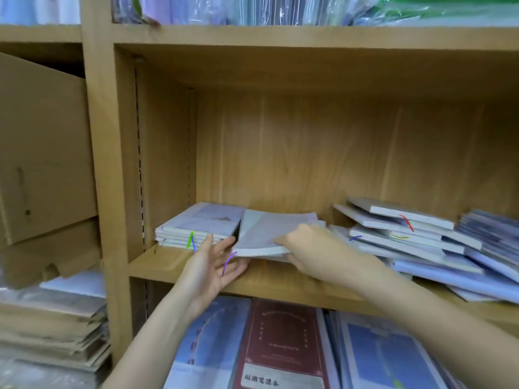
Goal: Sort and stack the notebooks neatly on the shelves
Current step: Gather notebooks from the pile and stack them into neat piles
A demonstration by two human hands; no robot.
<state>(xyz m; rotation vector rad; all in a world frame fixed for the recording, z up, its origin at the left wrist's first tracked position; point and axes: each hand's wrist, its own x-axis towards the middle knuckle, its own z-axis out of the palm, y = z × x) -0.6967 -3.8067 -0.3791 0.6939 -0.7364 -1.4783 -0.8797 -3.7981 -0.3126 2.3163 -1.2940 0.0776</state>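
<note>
The shelf is showing matt, light wood-grain board with a smooth finish. The notebooks on it are looking like paper with smooth, faintly sheened pale covers and matt white page edges. The box at the left is appearing as plain brown cardboard, dull and slightly scuffed. Above, clear plastic wrapping is glinting glossy over stacked stationery. Below, a dark red notebook is looking smooth.

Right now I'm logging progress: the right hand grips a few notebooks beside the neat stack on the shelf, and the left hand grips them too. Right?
Not quite. The head view shows the left hand open beside them, gripping nothing. The right hand does grip the notebooks beside the neat stack on the shelf.
</note>
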